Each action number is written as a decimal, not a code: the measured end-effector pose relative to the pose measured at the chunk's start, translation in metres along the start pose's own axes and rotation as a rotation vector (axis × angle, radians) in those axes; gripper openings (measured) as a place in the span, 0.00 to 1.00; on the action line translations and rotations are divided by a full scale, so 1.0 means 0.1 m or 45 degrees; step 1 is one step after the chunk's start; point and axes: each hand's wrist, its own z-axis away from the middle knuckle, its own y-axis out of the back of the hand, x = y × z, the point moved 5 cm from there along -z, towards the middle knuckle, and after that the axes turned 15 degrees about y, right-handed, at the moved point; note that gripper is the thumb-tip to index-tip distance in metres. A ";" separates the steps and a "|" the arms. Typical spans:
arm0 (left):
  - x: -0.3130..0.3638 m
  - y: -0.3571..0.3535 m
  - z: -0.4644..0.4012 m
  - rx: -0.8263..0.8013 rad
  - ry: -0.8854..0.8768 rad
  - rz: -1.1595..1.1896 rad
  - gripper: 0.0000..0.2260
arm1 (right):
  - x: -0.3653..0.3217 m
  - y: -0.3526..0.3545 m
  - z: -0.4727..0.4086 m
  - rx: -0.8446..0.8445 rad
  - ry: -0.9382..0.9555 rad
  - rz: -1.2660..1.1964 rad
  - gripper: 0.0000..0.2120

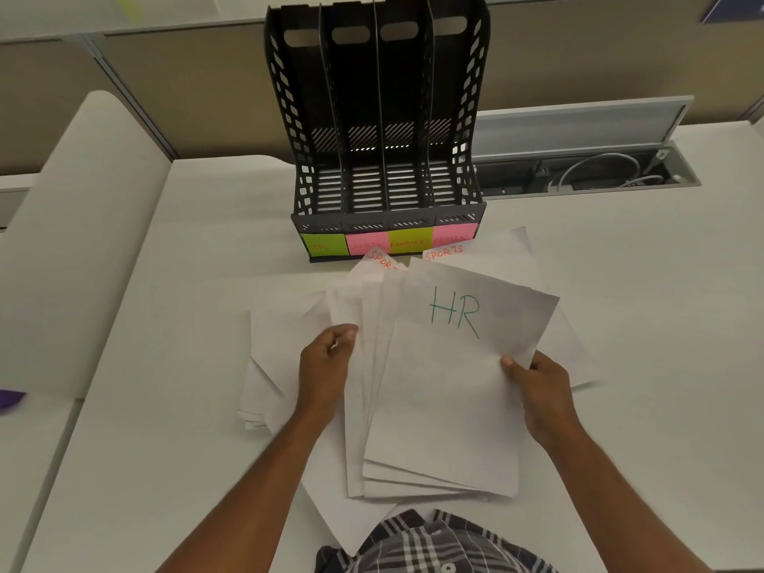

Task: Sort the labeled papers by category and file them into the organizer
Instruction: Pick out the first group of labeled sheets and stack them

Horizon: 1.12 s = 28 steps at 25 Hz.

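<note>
The right hand (pixel 541 390) has its grip pinched on the right edge of the HR sheet (pixel 459 366), topmost of the fanned papers (pixel 372 366). The left hand (pixel 326 366) pinches their left edges. Beyond both grips, the organizer (pixel 384 225) shows 4 slots; lift HR cleanly toward the left-most.

Lower papers' (pixel 289 366) labels hidden.

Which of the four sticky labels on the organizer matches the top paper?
The leftmost green label, marked HR, like the top paper in the right hand. The others read differently.
</note>
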 end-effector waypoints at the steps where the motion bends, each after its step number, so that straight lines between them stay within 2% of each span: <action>1: -0.02 -0.03 -0.01 -0.035 0.043 0.026 0.05 | 0.00 -0.04 0.01 -0.013 0.006 0.013 0.09; 5: -0.10 -0.02 -0.08 -0.008 0.133 0.036 0.08 | -0.04 -0.02 0.01 0.048 0.028 0.064 0.10; 8: -0.05 0.12 -0.11 0.142 0.091 0.048 0.02 | -0.11 0.28 -0.11 0.152 0.012 0.031 0.10; 11: 0.05 0.12 -0.08 0.133 -0.049 0.051 0.15 | -0.19 0.34 -0.13 0.079 0.014 0.023 0.09; 14: 0.09 0.00 -0.08 0.079 -0.115 -0.049 0.08 | -0.19 0.10 -0.06 0.005 0.030 0.024 0.10; 18: 0.05 -0.12 -0.07 -0.032 -0.002 -0.017 0.07 | -0.11 -0.08 0.00 -0.044 0.007 0.003 0.11; 24: 0.06 0.08 -0.19 0.108 0.054 0.018 0.02 | -0.22 0.36 -0.16 0.177 0.022 0.061 0.11; 28: 0.02 0.08 -0.24 0.056 0.073 0.049 0.01 | -0.32 0.25 -0.14 -0.043 0.043 0.031 0.07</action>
